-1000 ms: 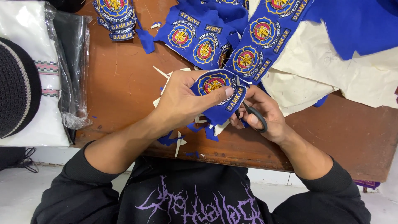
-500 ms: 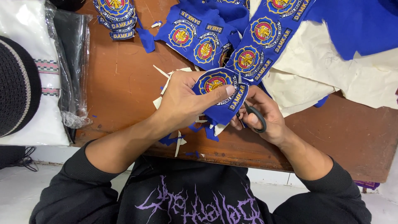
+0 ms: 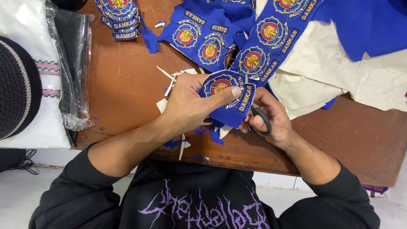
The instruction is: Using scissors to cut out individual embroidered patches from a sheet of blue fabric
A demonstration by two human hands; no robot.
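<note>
Two hands: both work over the near edge of the brown bench [image 3: 123, 93], close together.
Left hand [image 3: 186, 106]: its fingers are closed on a blue embroidered patch [image 3: 229, 95]; the thumb presses flat on the front of it, beside the round emblem.
Right hand [image 3: 271, 114]: its fingers are curled through the black handles of the scissors [image 3: 260, 118]; the blades go up behind the patch and only a thin tip shows at its top edge. How far the blades are open I cannot tell.
Patch: it is held just above the bench edge, between the two hands, still with loose blue cloth hanging under it.
Scraps: small blue and white cuttings [image 3: 182, 144] lie on the bench under the left wrist.
Behind: a strip of blue cloth with more emblems [image 3: 258, 46] lies on cream fabric [image 3: 339, 76].
Far left corner: a stack of cut patches [image 3: 121, 17].
Left side: a clear plastic bag [image 3: 72, 63] and a dark knitted cap [image 3: 17, 89].
</note>
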